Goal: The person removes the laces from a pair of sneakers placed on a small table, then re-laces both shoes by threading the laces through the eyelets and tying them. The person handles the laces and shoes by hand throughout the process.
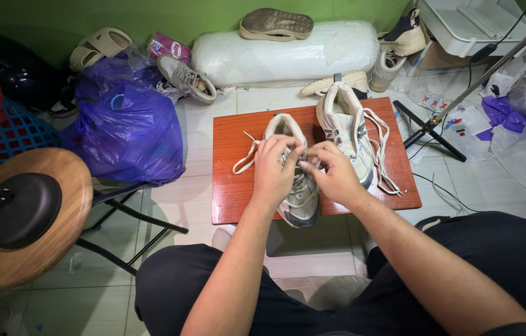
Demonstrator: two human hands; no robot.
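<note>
I see the grey-and-white mesh sneaker (300, 193) lying near the front edge of the low reddish-brown wooden worktop (228, 186), toe toward me and overhanging that edge slightly. My left hand (273, 169) rests over its tongue area, fingers curled together and pinching the cream flat shoelace (245, 158); a loose end of that lace trails left across the worktop. My right hand (332, 171) meets it from the other side, fingertips closed on the same lace at the eyelets. Both hands touch the shoe.

Just beside, to the right, the matching second sneaker (342, 124) lies with its own laces (382, 146) spilled loose toward the worktop's right edge.

Left of the worktop: a purple plastic bag (126, 130) on the tiled floor and a round wooden stool (79, 186).
</note>
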